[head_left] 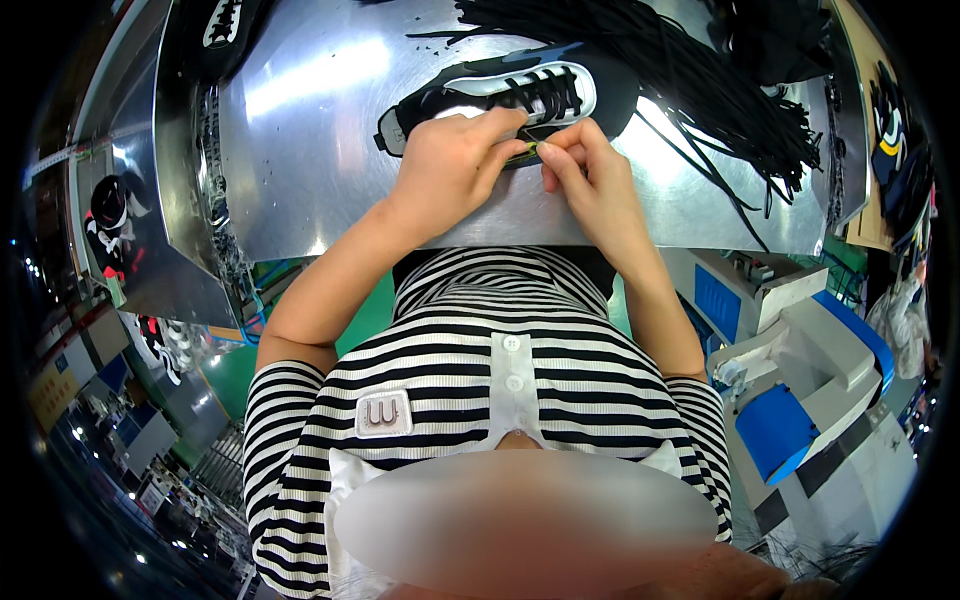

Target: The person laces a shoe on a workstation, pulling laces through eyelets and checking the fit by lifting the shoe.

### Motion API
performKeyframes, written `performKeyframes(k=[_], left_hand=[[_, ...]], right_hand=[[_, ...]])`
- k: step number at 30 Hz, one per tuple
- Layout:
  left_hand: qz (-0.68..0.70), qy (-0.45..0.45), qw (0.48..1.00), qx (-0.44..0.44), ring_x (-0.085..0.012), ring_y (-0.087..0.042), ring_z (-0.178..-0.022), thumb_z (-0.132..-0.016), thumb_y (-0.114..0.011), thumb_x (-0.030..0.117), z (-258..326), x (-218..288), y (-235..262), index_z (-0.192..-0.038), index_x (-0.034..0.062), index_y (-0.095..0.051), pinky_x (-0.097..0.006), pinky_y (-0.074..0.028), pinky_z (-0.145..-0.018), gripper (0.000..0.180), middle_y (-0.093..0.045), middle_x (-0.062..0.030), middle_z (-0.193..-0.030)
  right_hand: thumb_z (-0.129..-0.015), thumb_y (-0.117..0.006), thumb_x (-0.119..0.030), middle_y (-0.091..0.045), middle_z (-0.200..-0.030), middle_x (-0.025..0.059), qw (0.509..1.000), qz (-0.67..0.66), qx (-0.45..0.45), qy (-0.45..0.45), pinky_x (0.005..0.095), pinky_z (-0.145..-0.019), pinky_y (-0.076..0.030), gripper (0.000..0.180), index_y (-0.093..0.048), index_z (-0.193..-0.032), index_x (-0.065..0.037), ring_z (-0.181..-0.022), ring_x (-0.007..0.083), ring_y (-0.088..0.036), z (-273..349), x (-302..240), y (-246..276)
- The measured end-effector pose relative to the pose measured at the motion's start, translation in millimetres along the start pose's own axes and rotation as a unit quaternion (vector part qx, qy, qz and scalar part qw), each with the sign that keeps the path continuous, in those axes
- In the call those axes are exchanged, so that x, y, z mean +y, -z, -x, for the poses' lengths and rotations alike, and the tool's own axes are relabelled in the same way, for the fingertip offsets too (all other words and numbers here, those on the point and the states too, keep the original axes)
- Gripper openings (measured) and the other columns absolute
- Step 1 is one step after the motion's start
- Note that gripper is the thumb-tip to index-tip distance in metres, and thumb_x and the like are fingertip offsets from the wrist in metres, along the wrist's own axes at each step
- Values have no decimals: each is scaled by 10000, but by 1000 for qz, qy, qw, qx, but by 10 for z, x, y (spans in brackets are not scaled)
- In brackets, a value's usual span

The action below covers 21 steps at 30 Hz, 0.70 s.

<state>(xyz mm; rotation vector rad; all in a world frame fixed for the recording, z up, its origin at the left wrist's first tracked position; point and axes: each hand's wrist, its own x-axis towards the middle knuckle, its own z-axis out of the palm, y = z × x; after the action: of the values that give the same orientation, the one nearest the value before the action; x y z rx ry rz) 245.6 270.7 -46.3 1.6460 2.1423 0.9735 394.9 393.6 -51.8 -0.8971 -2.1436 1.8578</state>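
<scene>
A black shoe upper [490,82] with a white lining round its opening lies on its side across the metal table, toe to the right. Black lacing [550,95] crosses its front. My left hand [450,165] rests against the near side of the shoe, thumb and forefinger closed near the eyelets. Close by on the right, my right hand [592,175] pinches a thin dark lace between thumb and forefinger. A small yellow-green spot shows between the fingertips; what it belongs to is unclear. The left fingertips hide whatever they may grip.
A big bundle of black shoelaces [690,90] covers the table's far right, with loose ends trailing to the near edge. Another black-and-white shoe [222,25] stands at the far left. Raised metal sides bound the table [310,190]. A grey-and-blue machine [800,370] is at the lower right.
</scene>
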Motion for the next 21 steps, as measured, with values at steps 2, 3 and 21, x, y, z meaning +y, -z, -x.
performKeyframes(k=[2,3,21], left_hand=[[-22,-85,996,-17,-288,-661,-675,-839,-727,99,10,14,-16,-1105,7,-646,-338,-501,-599,293,-689,-153,-835],[-17,-77,997,-21,-292,-663,-683,-839,-724,94,20,4,-30,-1112,7,-641,-342,-504,-604,298,-688,-152,-837],[-72,-29,988,-135,-314,-596,-530,-827,-724,380,34,-25,255,-838,39,-689,-397,-451,-510,343,-598,-115,-579]], right_hand=[[-973,-606,-159,-659,-680,78,999,-22,13,-19,271,-592,-468,165,-540,-930,-14,-613,140,-623,-33,13,-60],[-970,-606,-159,-657,-678,77,1000,-19,11,-21,275,-593,-470,167,-535,-929,-14,-611,144,-621,-45,9,-74],[-968,-611,-156,-687,-752,113,957,95,210,174,294,-579,-483,161,-643,-1034,-13,-610,187,-634,-514,313,140]])
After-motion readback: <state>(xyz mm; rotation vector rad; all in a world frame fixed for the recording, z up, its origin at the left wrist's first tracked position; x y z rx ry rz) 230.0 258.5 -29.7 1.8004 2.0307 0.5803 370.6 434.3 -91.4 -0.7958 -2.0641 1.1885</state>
